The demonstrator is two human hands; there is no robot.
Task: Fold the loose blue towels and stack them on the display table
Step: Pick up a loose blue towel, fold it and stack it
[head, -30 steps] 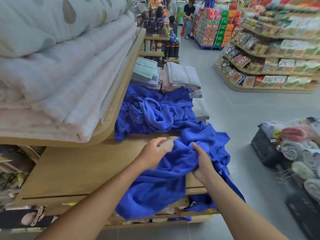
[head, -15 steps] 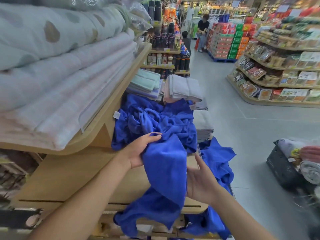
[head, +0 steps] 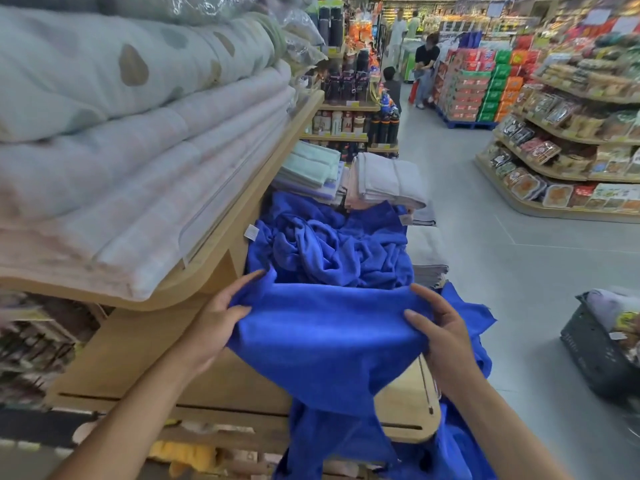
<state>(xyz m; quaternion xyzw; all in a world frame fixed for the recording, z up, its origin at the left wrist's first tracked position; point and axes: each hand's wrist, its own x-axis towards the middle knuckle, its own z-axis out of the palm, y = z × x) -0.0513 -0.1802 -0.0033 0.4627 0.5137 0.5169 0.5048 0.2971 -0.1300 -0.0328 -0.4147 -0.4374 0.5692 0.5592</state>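
- A second ago the blue towel [head: 329, 337] lay crumpled on the display table [head: 145, 368]. Half a second ago it hung in a bunch from the raised left hand. Now it is stretched out wide between both hands, its top edge nearly level.
- The left hand [head: 218, 320] pinches the towel's upper left end, thumb on the near face and fingers behind the cloth. Earlier it held the bunched top from the side.
- The right hand [head: 440, 327], which half a second ago lay under the hanging cloth with its palm up, now grips the upper right end the same way, thumb in front.
- The towel is off the tabletop. Its lower part sags to a point and trails down past the table's front edge.
- Just behind the held towel sits the heap of loose blue towels [head: 329, 251], unfolded, further back on the same table.
- Another blue towel [head: 464, 320] hangs over the table's right edge, partly hidden by the right hand.
- Beyond the heap are folded stacks: mint towels [head: 311, 166], grey towels [head: 388, 181] and a pale stack [head: 427, 254] at the right edge.
- An upper shelf [head: 221, 258] loaded with folded bedding [head: 138, 150] overhangs the table on the left, close to the left hand.
- A dark basket [head: 595, 348] of rolled cloth stands on the floor to the right, well apart from the table.
- The spread towel hides much of the tabletop's near right part.
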